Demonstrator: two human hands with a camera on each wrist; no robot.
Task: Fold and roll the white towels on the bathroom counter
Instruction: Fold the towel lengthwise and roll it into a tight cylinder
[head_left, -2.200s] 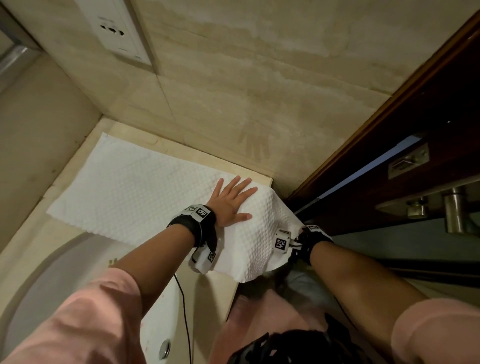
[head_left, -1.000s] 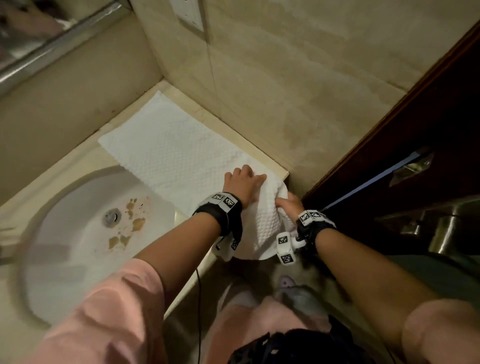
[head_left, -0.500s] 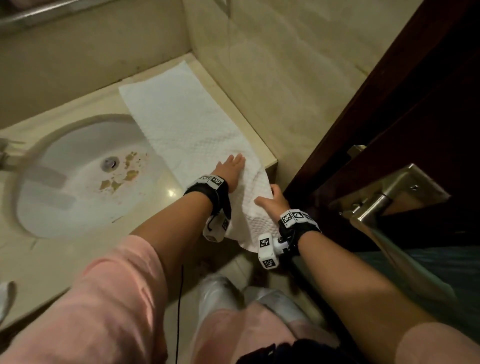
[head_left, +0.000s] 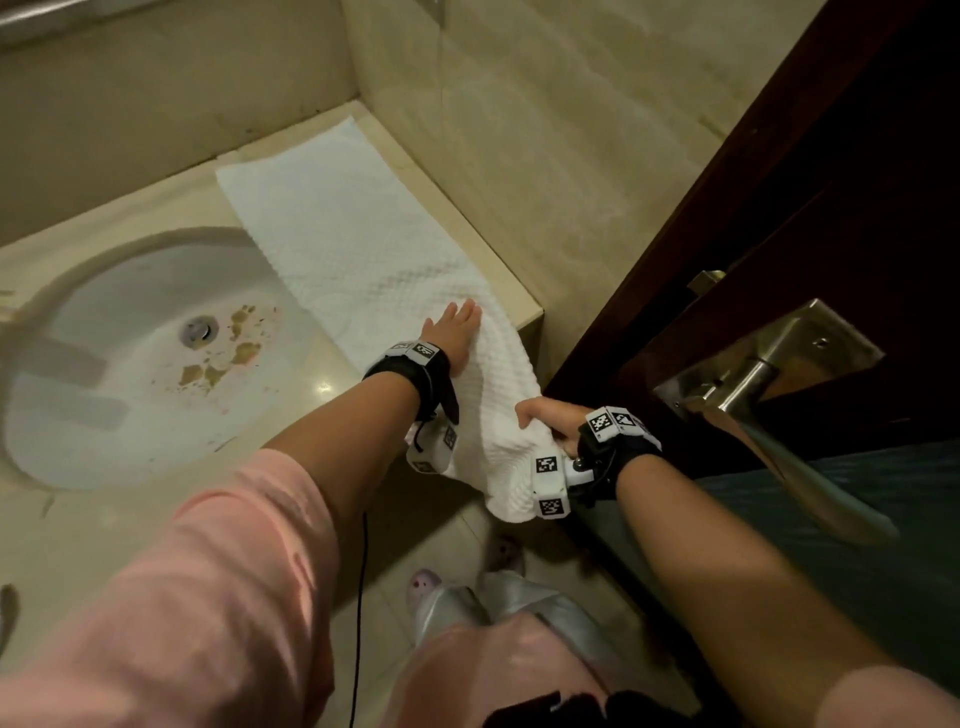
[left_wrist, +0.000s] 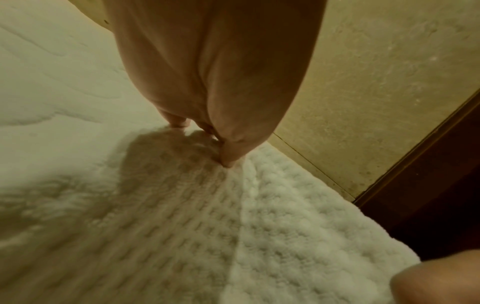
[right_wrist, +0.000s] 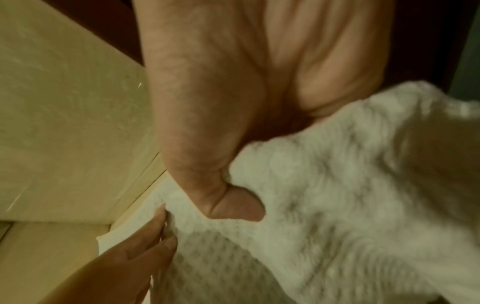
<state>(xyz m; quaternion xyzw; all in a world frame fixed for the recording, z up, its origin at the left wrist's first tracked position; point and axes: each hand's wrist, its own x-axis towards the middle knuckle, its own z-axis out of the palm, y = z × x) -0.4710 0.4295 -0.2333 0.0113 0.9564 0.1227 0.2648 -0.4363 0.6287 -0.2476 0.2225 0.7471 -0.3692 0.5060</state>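
Left hand (head_left: 451, 338) spread flat, pressing white towel (head_left: 353, 244) onto table (head_left: 511, 283); right hand (head_left: 550, 421) just beside it pinches the towel's overhanging end, thumb on top.

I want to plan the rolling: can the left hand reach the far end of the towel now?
Probably yes: the left hand lies flat on the white towel, and nothing lies between it and the far end.
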